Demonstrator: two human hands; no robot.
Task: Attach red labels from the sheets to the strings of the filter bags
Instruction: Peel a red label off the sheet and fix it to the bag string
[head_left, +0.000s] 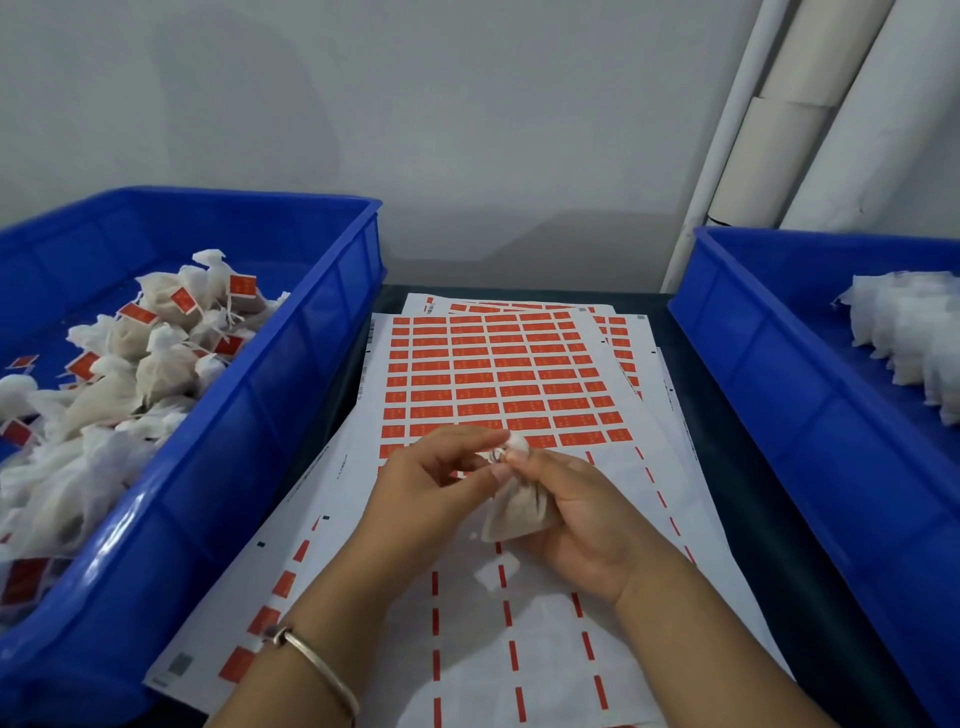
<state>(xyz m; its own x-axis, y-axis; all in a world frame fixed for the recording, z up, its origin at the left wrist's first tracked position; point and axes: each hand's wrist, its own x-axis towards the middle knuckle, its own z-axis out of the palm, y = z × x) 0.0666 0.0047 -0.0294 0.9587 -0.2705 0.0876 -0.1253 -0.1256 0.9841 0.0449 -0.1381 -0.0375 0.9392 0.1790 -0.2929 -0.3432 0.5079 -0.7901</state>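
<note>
I have both hands over the label sheets, meeting just below the last full rows of red labels. My right hand (582, 519) grips a filter bag (517, 514): the fingers curl round its body, which hangs out of the palm toward the left, and the thumb and forefinger pinch the gathered white neck at the top. The bag lies inside that grip, its filled lower part resting against the heel of the fingers, its neck poking up past the fingertips.

My left hand (431, 483) comes in from the left with its fingers narrowed to a pinch at the bag's neck, touching the right hand's fingertips. What it pinches there is too small to tell; it may be the string, but I cannot say.

The top label sheet (519, 374) lies under both hands, red labels (470, 382) filling its far half, the near half peeled down to white backing with thin red strips. More sheets are fanned beneath it.

The left blue bin (291, 374) holds a heap of labelled bags (156, 353), red tags showing on their strings. The right blue bin (779, 374) holds a pile of white bags (909, 332). A bangle (317, 665) sits on my left wrist.
</note>
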